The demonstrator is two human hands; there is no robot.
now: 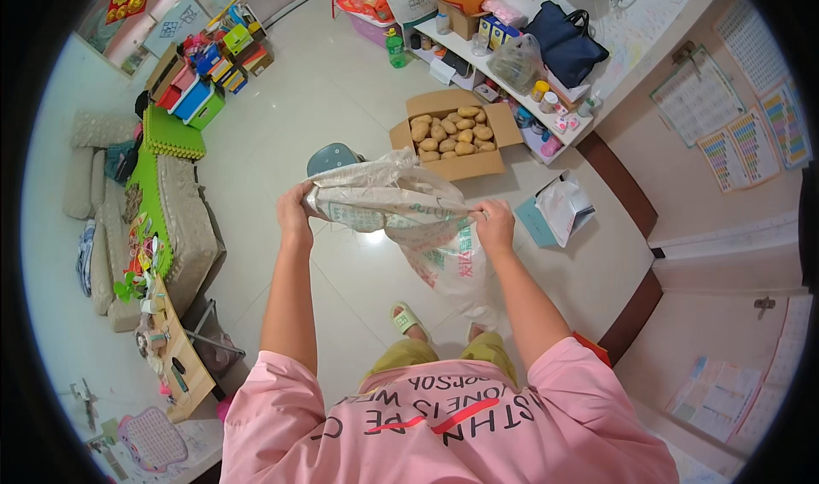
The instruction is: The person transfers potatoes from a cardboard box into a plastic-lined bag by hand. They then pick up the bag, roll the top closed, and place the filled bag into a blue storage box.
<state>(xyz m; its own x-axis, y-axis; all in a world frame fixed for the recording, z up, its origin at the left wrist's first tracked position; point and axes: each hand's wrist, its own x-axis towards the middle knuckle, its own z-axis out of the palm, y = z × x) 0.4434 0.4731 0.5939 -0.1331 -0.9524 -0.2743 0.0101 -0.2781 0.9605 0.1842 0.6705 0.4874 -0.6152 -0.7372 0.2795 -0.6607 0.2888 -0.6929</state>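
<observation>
Between my two hands hangs a whitish woven plastic sack (441, 228) that bears printed writing. My left hand (295, 209) grips its gathered left end, while my right hand (494, 225) pinches its edge on the other side. The lower part of the sack droops towards my feet, and no contents show in it. Just beyond it, an open cardboard box (461, 169) full of potatoes (453, 132) stands on the floor. A blue-grey stool (333, 157) is partly hidden behind the sack.
To the right lies an open teal box (537, 221) with a white bag in it. A low white shelf (544, 122) loaded with goods stands beyond the potatoes. On the left are a couch (173, 215) and a wooden table (185, 369). I wear green slippers (404, 319).
</observation>
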